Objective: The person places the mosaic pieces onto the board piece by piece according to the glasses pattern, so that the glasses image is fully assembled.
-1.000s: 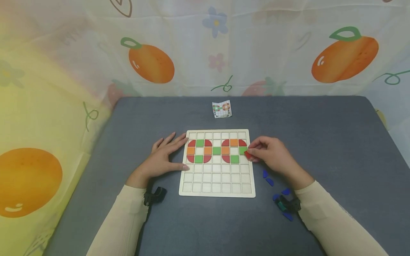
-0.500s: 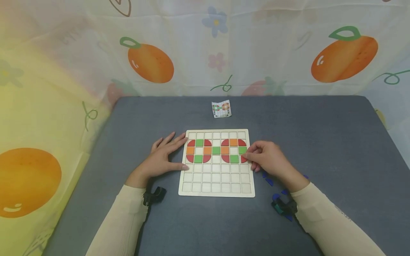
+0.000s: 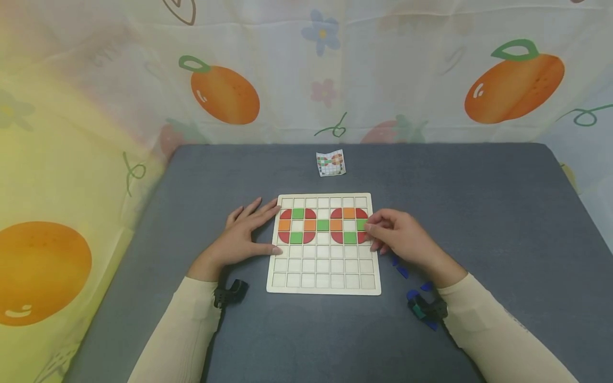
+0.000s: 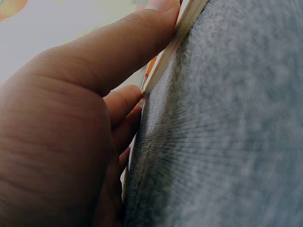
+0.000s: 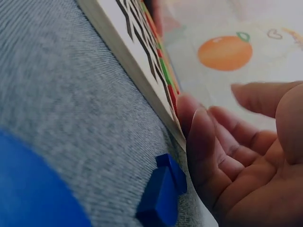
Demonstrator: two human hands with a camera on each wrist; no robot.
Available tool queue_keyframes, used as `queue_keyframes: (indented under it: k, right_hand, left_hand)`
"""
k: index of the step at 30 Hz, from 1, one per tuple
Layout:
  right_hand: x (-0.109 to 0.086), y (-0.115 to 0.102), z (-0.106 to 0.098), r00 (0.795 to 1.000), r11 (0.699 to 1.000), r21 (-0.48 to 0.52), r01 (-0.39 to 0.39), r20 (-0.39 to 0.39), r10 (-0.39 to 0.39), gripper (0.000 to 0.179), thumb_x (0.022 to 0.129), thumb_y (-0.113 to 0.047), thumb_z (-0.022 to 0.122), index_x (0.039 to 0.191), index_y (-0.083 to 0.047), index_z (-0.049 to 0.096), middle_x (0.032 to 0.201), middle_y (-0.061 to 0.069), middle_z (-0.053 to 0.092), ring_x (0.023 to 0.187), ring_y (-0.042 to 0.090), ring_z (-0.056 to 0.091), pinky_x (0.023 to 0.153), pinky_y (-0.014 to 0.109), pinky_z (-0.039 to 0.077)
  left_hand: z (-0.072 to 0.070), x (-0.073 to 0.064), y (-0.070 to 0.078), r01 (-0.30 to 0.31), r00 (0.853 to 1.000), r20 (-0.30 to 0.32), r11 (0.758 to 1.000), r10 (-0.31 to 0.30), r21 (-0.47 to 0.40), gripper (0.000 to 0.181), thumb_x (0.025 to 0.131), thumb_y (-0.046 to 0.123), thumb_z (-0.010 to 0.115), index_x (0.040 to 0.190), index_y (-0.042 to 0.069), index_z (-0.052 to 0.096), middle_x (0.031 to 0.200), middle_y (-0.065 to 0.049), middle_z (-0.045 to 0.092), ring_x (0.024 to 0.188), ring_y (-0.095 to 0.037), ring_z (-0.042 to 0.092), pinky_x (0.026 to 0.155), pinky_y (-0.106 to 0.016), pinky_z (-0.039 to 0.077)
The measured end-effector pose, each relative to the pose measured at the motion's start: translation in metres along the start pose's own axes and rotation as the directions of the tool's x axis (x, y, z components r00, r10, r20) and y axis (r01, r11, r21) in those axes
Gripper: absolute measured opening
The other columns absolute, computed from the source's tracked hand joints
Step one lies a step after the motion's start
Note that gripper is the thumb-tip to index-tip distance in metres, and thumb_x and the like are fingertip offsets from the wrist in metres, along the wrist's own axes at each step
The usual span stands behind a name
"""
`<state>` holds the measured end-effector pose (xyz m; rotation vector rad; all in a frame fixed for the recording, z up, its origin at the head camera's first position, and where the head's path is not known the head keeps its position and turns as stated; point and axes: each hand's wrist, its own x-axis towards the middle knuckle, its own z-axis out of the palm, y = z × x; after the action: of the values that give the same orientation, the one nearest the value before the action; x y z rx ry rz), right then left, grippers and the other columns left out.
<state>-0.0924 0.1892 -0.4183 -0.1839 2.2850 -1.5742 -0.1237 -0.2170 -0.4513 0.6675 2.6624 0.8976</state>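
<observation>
A pale wooden grid board [image 3: 323, 266] lies flat, with red quarter-rounds and green and orange squares set in its upper rows. My left hand [image 3: 234, 242] rests against the board's left edge, fingers spread and thumb lower down; the left wrist view shows the thumb [image 4: 118, 47] on the rim. At the opposite edge is my right hand [image 3: 407, 236], fingertips beside a red quarter-round piece [image 3: 361, 238] that sits in a cell below a green square. In the right wrist view the thumb stands apart from the loosely bent fingers [image 5: 201, 137], and nothing shows between them.
Several blue pieces [image 3: 403, 272] lie on the grey table [image 3: 479, 213] right of the board, some beneath the right wrist. A teal piece [image 3: 419, 311] is partly hidden by the wrist camera. Behind the board lies a small printed pattern card [image 3: 331, 163].
The red piece, earlier tilted in my right fingers at the board's edge, now lies in its cell. My right fingers have moved slightly up from it. My left hand has stayed put.
</observation>
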Motion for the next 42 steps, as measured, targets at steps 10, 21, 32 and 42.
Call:
queue_keyframes:
  k: [10, 21, 32, 42]
  right_hand:
    - [-0.009, 0.007, -0.019, 0.989, 0.987, 0.066, 0.145, 0.004, -0.145, 0.03, 0.112, -0.016, 0.065, 0.13, 0.007, 0.066, 0.108, 0.02, 0.072, 0.097, 0.031, 0.069, 0.083, 0.034, 0.058]
    - [-0.03, 0.034, -0.051, 0.98, 0.98, -0.023, 0.198, -0.016, -0.199, 0.034, 0.112, -0.011, 0.062, 0.14, 0.007, 0.061, 0.125, 0.02, 0.071, 0.11, 0.017, 0.069, 0.09, 0.025, 0.055]
    - [-0.033, 0.043, -0.055, 0.959, 0.89, -0.359, 0.281, 0.143, -0.245, 0.032, 0.093, -0.022, 0.091, 0.121, -0.017, 0.077, 0.114, -0.006, 0.066, 0.098, 0.016, 0.058, 0.084, 0.032, 0.05]
    - [-0.035, 0.038, -0.048, 0.938, 0.817, -0.463, 0.344, 0.132, -0.32, 0.019, 0.094, -0.016, 0.09, 0.095, -0.023, 0.073, 0.092, -0.014, 0.058, 0.081, 0.007, 0.056, 0.071, 0.032, 0.05]
  left_hand:
    - [0.002, 0.001, -0.002, -0.005, 1.0, 0.006, 1.0, 0.005, 0.014, 0.109, 0.083, 0.059, 0.092, 0.172, 0.026, 0.038, 0.178, 0.012, 0.025, 0.166, -0.025, 0.004, 0.124, -0.062, -0.003]
    - [0.004, 0.002, -0.002, -0.009, 1.0, 0.006, 1.0, 0.009, 0.011, 0.109, 0.084, 0.061, 0.091, 0.172, 0.028, 0.038, 0.178, 0.012, 0.025, 0.166, -0.026, 0.004, 0.124, -0.063, -0.003]
    - [0.003, 0.0, -0.004, 0.005, 1.0, 0.004, 1.0, -0.005, 0.014, 0.109, 0.084, 0.061, 0.091, 0.172, 0.028, 0.037, 0.178, 0.013, 0.024, 0.166, -0.024, 0.003, 0.124, -0.062, -0.004]
    - [0.001, 0.0, -0.001, 0.01, 1.0, 0.003, 1.0, -0.01, 0.015, 0.109, 0.083, 0.062, 0.091, 0.172, 0.028, 0.038, 0.178, 0.013, 0.024, 0.166, -0.025, 0.003, 0.124, -0.063, -0.004]
